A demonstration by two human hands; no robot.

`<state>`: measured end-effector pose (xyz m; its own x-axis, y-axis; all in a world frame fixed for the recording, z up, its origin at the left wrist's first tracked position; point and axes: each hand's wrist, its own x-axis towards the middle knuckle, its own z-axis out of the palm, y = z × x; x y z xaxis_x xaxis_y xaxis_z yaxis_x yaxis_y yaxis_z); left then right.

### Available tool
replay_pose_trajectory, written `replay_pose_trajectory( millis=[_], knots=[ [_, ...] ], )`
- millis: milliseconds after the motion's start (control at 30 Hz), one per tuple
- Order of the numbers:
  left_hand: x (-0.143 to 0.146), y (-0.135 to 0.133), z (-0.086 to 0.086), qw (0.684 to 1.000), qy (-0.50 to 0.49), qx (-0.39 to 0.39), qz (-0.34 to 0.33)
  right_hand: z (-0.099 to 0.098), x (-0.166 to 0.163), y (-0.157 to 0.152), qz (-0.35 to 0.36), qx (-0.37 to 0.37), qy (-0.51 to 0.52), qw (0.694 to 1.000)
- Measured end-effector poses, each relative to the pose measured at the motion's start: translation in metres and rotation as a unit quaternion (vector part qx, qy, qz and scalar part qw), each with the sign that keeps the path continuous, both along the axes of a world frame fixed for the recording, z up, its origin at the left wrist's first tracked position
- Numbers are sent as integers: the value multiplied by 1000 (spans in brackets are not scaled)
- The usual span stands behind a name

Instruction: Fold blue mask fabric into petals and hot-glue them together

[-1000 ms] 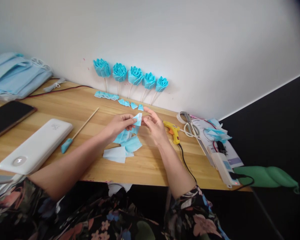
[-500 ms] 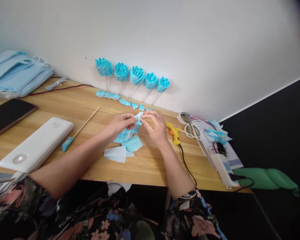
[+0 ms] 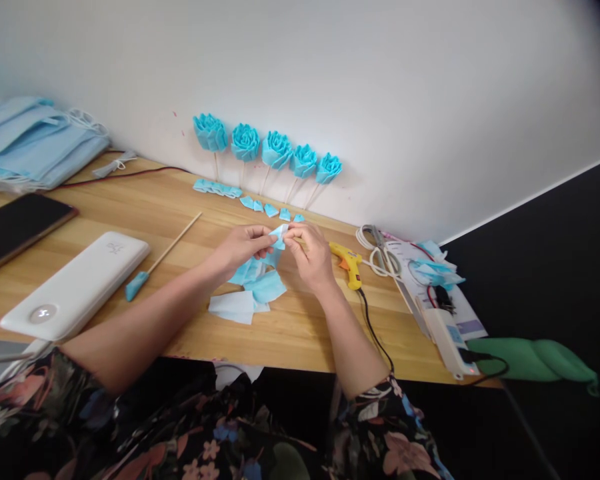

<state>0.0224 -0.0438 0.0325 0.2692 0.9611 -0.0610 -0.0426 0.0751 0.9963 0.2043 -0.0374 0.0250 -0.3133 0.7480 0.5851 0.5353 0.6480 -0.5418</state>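
Note:
Between my two hands is a small folded piece of blue-and-white mask fabric [image 3: 280, 235]. My left hand [image 3: 245, 248] pinches its left side between thumb and fingers. At its right edge, the fingertips of my right hand [image 3: 307, 250] are closed on it too. Cut pieces of blue fabric [image 3: 265, 288] lie loose on the table just below. Behind my hands runs a row of small folded petals [image 3: 271, 210], beside a strip of joined folds [image 3: 217, 189]. Several blue fabric roses [image 3: 277, 149] on sticks lean against the wall.
A stick with a blue bud [image 3: 137, 286] lies left of my arm, near a white power bank [image 3: 80, 283] and a phone [image 3: 23, 230]. Face masks [image 3: 35, 143] are stacked at far left. Rightward are a yellow glue gun [image 3: 350, 265], scissors [image 3: 377, 247] and a power strip [image 3: 450, 343].
My right hand's fingers have shifted slightly along the fabric piece's edge, and they curl in a little more. The whole view has moved very slightly.

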Motion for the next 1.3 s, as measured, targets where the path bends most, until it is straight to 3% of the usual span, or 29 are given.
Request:
replay_pose_trajectory(
  millis=[267, 400, 767, 1100, 1300],
  knots=[
    [-1, 1, -1, 1000, -7, 8, -3, -7, -5, -3, 18, -163, 176, 971],
    [-2, -1, 0, 1000, -7, 8, -5, -10, -4, 0, 33, -197, 183, 962],
    [1, -3, 4, 1000, 14, -6, 1, -14, -5, 3, 81, -231, 194, 950],
    [2, -2, 3, 999, -15, -9, -48, -16, -7, 2, 70, -256, 229, 937],
    [2, -5, 7, 1000, 20, -12, -8, -10, -7, 1, 78, -282, 235, 927]
  ],
)
